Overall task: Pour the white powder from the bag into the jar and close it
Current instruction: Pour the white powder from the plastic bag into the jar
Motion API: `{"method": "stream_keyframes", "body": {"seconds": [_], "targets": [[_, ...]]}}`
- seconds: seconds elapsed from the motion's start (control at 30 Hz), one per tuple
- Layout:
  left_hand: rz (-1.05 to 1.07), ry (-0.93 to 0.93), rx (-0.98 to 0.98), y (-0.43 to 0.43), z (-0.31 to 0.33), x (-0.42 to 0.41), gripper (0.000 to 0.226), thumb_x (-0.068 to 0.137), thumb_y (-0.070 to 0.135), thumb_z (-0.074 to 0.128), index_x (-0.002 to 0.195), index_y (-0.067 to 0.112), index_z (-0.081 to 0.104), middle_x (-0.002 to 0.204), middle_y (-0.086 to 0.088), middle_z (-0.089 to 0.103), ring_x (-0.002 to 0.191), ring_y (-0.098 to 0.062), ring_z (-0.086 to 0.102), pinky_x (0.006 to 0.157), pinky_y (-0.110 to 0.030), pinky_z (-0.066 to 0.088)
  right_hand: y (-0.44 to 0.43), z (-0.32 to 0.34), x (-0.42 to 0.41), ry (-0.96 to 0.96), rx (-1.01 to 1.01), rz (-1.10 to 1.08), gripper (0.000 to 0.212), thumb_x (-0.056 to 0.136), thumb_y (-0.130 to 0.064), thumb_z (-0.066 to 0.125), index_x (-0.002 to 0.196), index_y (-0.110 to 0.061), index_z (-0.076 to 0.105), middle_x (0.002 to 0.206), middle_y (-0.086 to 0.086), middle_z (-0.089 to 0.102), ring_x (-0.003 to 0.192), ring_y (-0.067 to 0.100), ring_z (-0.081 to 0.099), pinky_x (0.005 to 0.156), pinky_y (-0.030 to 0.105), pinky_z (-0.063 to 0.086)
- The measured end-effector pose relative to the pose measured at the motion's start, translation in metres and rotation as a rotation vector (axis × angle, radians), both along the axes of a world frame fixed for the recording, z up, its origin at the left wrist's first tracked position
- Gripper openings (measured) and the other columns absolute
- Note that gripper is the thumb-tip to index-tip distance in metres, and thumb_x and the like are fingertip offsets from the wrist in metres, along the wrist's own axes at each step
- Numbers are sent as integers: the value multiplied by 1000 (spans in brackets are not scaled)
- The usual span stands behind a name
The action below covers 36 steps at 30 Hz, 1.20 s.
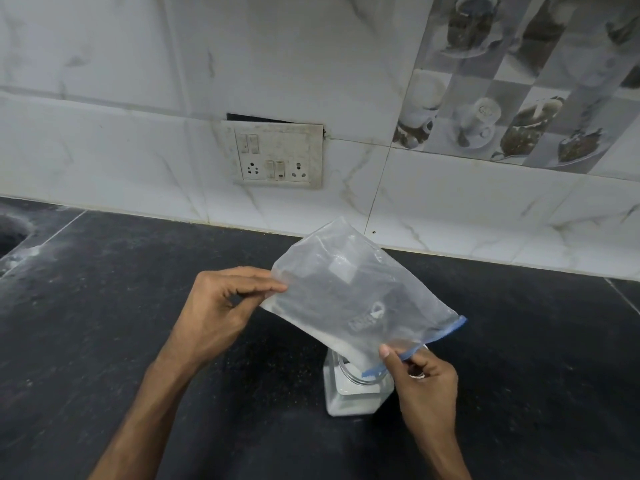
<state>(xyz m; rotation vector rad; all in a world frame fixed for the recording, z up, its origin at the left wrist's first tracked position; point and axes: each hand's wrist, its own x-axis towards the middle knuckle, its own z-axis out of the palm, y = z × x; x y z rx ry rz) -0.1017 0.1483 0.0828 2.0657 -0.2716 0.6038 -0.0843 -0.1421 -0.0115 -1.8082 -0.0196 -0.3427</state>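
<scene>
1. The sink (10,233) cuts into the counter (138,306) at the far left, well apart from the work, with dusty residue at its rim.
2. The left hand (221,306) pinches the closed bottom corner of the bag (346,292) between thumb and fingers, holding that end high.
3. The bag is tilted, blue zip edge down over the jar (356,393). The powder (346,348) has gathered at the low corner, right at the jar's mouth.
4. The jar stands on the counter below the bag, lidless, white powder already in its base.
5. The right hand (422,379) pinches the zip edge beside the jar's rim, steering the opening; a ring shows on one finger.
6. The pour looks nearly done. Next would be shaking out the remainder, then finding a lid; none is visible.
7. The counter is open on every side and the wall stands well behind, so there is ample room. The narrow mouth is the spill risk.
</scene>
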Motion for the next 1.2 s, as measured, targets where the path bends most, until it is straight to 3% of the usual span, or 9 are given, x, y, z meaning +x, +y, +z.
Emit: {"method": "stream_keyframes", "body": {"seconds": [0.3, 0.43, 0.57, 0.63, 0.77, 0.9, 1.03, 1.13, 1.2], "targets": [[2, -11, -6, 2, -1, 1, 34, 82, -14, 73, 98, 15, 80, 99, 12, 76, 95, 2, 72, 86, -10, 53, 0, 0, 1, -7, -8, -18, 23, 77, -17, 83, 64, -3, 72, 63, 13, 70, 56, 13, 61, 58, 23, 52], [11, -5, -15, 2, -3, 0, 32, 83, -12, 72, 100, 13, 80, 100, 10, 76, 96, 2, 71, 87, -11, 53, 1, -3, 0, -2, -32, 20, 30, 77, -24, 83, 65, 1, 71, 67, 23, 69, 65, 35, 65, 63, 41, 54], [15, -3, -19, 1, -4, 1, 31, 82, -12, 72, 99, 13, 80, 99, 10, 76, 96, 2, 71, 86, -10, 53, 1, -3, 0, -10, -13, -24, 40, 73, -38, 80, 65, 0, 71, 68, 22, 69, 61, 28, 64, 63, 37, 54], [23, -5, -29, 1, -5, 1, 30, 82, -11, 72, 99, 12, 80, 99, 9, 76, 95, 1, 71, 87, -12, 54, 2, -4, 1, 1, -33, 1, 35, 76, -32, 82, 65, -1, 71, 68, 22, 69, 66, 37, 66, 66, 44, 55], [24, 6, -48, 1, -7, 1, 29, 82, -12, 72, 98, 11, 80, 98, 9, 77, 94, 1, 72, 86, -11, 53, 2, -4, 0, -14, -21, -31, 41, 74, -40, 79, 66, -1, 71, 67, 19, 69, 60, 26, 63, 63, 37, 53], [27, 15, -56, 0, -7, 1, 29, 82, -11, 72, 98, 11, 81, 97, 8, 77, 95, 0, 72, 87, -11, 53, 1, -4, 0, -2, -44, -14, 22, 77, -23, 82, 65, -8, 73, 65, 12, 71, 61, 27, 65, 62, 37, 52], [33, 23, -60, 0, -8, -1, 28, 83, -13, 72, 97, 8, 81, 97, 6, 77, 94, -1, 72, 86, -13, 54, 1, -2, 2, -9, -39, 13, 31, 75, -30, 81, 64, -3, 72, 67, 17, 70, 64, 30, 66, 65, 39, 54], [37, 28, -59, 0, -8, -1, 27, 83, -13, 72, 96, 9, 81, 97, 6, 78, 95, 0, 72, 87, -14, 53, 3, 0, 0, -26, -4, -11, 43, 70, -43, 78, 63, -1, 70, 64, 14, 70, 58, 19, 62, 60, 28, 51], [42, 24, -59, 1, -8, -1, 26, 83, -12, 72, 96, 8, 81, 97, 6, 77, 95, 0, 72, 88, -14, 54, 5, -2, 0, -17, -25, 22, 39, 72, -38, 79, 63, -1, 70, 66, 19, 69, 62, 32, 65, 62, 37, 53]]}}
